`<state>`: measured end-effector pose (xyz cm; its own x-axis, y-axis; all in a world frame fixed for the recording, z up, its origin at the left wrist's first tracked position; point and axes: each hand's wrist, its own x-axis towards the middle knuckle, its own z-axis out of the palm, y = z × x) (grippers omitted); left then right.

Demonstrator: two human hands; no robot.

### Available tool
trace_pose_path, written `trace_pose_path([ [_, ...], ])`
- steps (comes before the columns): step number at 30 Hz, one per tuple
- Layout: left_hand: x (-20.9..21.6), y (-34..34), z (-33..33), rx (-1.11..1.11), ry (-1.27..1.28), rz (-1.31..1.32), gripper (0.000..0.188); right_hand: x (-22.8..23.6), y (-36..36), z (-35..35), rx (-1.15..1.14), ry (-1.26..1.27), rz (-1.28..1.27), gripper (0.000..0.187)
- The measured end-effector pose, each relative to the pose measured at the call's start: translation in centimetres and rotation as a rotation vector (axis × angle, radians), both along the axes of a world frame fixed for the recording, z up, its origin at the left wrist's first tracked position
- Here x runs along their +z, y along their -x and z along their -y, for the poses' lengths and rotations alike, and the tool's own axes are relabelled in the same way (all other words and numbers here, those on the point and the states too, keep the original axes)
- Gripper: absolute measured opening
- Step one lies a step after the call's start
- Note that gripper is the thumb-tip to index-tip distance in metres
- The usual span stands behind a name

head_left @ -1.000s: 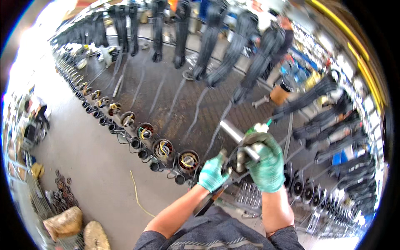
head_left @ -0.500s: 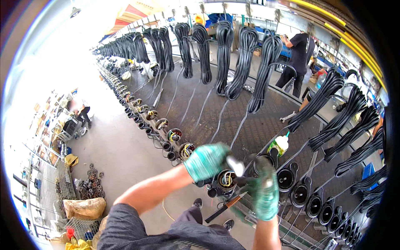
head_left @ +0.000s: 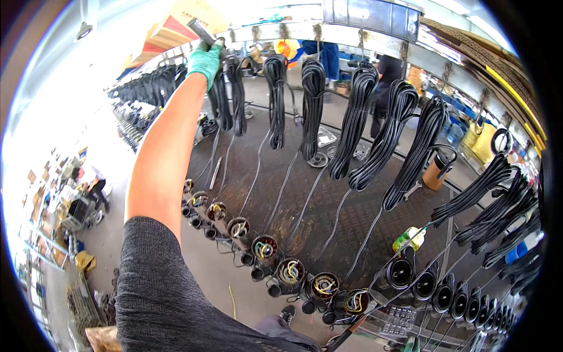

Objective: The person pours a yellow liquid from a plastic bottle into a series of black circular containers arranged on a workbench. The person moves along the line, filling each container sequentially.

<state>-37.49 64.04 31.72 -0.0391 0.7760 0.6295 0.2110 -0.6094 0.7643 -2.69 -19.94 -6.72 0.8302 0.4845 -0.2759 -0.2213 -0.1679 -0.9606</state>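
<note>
My left hand (head_left: 203, 62), in a green glove, is raised far forward at the upper left, at the end of my outstretched arm. Its fingers are closed round a dark grey cylindrical thing (head_left: 200, 29), beside the metal rail from which black cable coils (head_left: 312, 111) hang. A patch of green (head_left: 412, 345) at the lower edge looks like part of my right glove; its fingers are hidden. Near me, a row of round motor housings (head_left: 324, 286) with open tops shows coloured wires inside. To their right stand round black covers (head_left: 400, 273) with grey cables leading to them.
A dark worktable (head_left: 281, 193) spreads beneath the coils. On it are a green-and-white cup (head_left: 410, 237), a brown cylindrical container (head_left: 437, 171) and a wrench (head_left: 412, 190). A grey bin (head_left: 375, 16) sits above the rail. Another person (head_left: 387, 88) is beyond the table.
My left hand has gone from the near housings up to the rail at the upper left. My right hand has dropped almost out of sight at the lower edge. The view has shifted.
</note>
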Motion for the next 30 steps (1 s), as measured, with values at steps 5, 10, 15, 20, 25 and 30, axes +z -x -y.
trace_pose_path([
  [5, 0.7, -3.2, -9.2, 0.097, 0.051, -0.128, 0.053, -8.4, 5.1, 10.2, -0.242, 0.224, -0.196, 0.042],
  [10, 1.7, -5.0, -10.0, 0.147, 0.071, -0.311, 0.056, -18.9, 11.2, 20.9, -0.436, 0.355, -0.487, 0.046],
  [15, 1.9, -4.8, -12.7, 0.360, -0.013, -0.672, 0.065, -20.6, 17.2, 18.7, -0.490, 0.354, -0.486, 0.039],
  [20, -0.4, -3.8, -16.6, 0.435, -0.158, -0.764, 0.072, -23.4, 20.5, 19.2, -0.507, 0.179, -0.375, 0.034],
  [25, -2.1, 1.0, -20.6, 0.061, 0.171, -0.412, 0.070, -14.8, 12.6, 10.2, -0.366, 0.376, -0.133, 0.023],
  [30, -4.1, -0.5, -14.8, -0.004, 0.056, -0.131, 0.078, -0.3, 0.4, 0.7, -0.413, 0.214, 0.316, 0.020],
])
